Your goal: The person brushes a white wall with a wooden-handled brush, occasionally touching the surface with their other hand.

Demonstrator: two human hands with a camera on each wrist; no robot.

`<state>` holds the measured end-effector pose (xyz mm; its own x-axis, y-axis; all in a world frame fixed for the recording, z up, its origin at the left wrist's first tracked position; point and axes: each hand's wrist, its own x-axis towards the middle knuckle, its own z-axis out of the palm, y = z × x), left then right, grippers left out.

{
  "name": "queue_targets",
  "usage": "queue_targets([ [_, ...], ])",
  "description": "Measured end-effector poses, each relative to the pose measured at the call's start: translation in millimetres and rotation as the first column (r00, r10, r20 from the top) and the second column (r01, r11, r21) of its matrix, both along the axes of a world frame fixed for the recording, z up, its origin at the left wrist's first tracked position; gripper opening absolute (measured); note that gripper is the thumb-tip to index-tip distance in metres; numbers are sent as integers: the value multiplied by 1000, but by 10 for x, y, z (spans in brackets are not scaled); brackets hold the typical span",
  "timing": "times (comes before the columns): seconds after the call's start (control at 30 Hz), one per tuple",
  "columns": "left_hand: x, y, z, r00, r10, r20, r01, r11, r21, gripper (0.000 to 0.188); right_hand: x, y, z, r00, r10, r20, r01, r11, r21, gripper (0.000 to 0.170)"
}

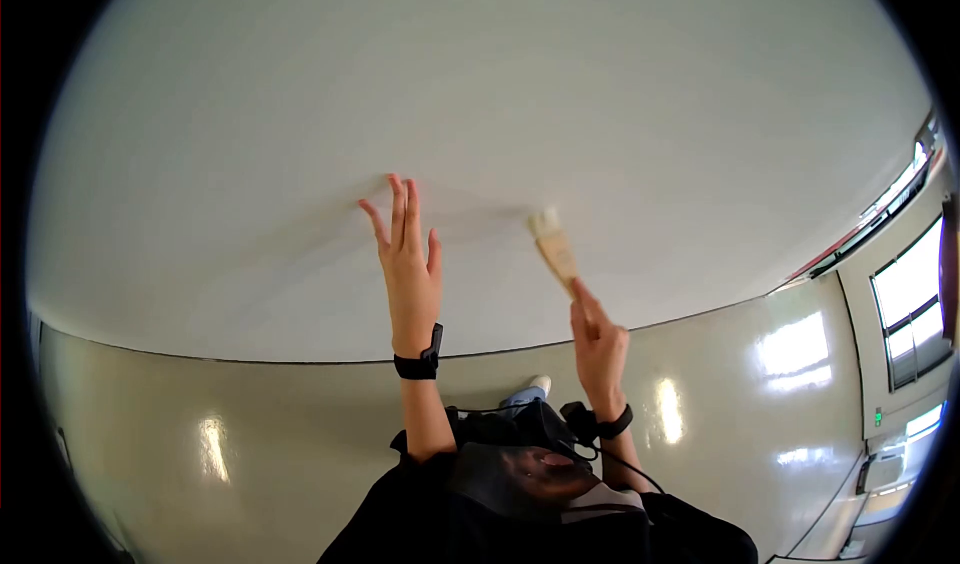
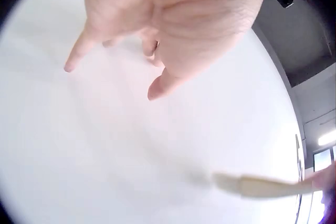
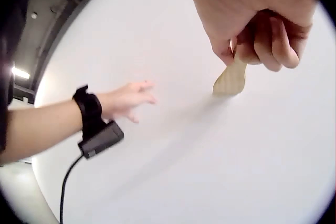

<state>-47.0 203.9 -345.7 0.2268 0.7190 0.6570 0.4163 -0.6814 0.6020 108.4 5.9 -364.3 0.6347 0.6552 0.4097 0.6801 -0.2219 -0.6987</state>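
Observation:
A flat wooden-handled brush (image 1: 556, 248) with pale bristles is gripped by my right hand (image 1: 598, 349), thumb and index finger pinching the handle while the other fingers curl. Its bristle end meets the white wall (image 1: 480, 84) in the head view. In the left wrist view the brush (image 2: 257, 186) enters from the lower right. My left hand (image 1: 405, 269) is spread with fingers straight, its fingertips at the wall to the left of the brush. From the right wrist view the left hand (image 3: 128, 99) holds nothing.
A glossy pale floor (image 1: 300, 424) runs along the wall's base. Windows (image 1: 912, 304) stand at the far right. Black cameras are strapped to both wrists, and a cable (image 3: 64, 192) hangs from the left one. A shoe (image 1: 540, 384) shows near the wall.

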Motion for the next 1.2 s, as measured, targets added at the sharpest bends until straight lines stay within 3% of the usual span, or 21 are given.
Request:
queue_targets([
  [0.07, -1, 29, -36, 1000, -11, 13, 12, 999, -43, 68, 5, 164, 319, 999, 44, 24, -49, 973, 224, 41],
  [0.17, 19, 10, -59, 999, 28, -38, -33, 993, -112, 67, 134, 424, 647, 993, 50, 104, -85, 930, 357, 42],
  [0.23, -11, 4, -64, 982, 101, -157, -122, 984, -127, 66, 243, 602, 793, 987, 53, 150, -103, 933, 345, 42],
  [0.37, -17, -56, 44, 960, 182, -213, -218, 963, -161, 65, 469, 522, 863, 987, 44, 152, -52, 998, 47, 35],
  [0.47, -23, -66, 34, 942, 242, -232, -283, 945, -164, 65, 670, 452, 342, 990, 118, 73, -109, 987, -118, 33],
  [0.57, -35, -106, 37, 929, 246, -276, -300, 938, -176, 64, 861, 432, -175, 964, 238, 122, -207, 952, -226, 37],
  [0.67, -104, 0, -111, 919, 253, -303, -315, 932, -177, 65, 639, 413, 157, 981, 187, 53, -175, 967, -184, 31],
  [0.77, -95, -17, -137, 919, 229, -322, -300, 935, -190, 64, 561, 424, 742, 984, 147, 105, -154, 986, 66, 35],
  [0.9, -113, -34, -113, 927, 188, -324, -262, 943, -204, 63, 567, 654, 1395, 971, 22, 237, -105, 935, 340, 37],
  [1.07, -129, -33, -98, 924, 184, -335, -266, 939, -218, 64, 613, 859, 1495, 961, -17, 277, -64, 958, 279, 38],
  [1.2, -103, -24, -139, 920, 208, -332, -287, 934, -211, 64, 565, 687, 962, 952, 19, 304, -66, 987, 146, 37],
])
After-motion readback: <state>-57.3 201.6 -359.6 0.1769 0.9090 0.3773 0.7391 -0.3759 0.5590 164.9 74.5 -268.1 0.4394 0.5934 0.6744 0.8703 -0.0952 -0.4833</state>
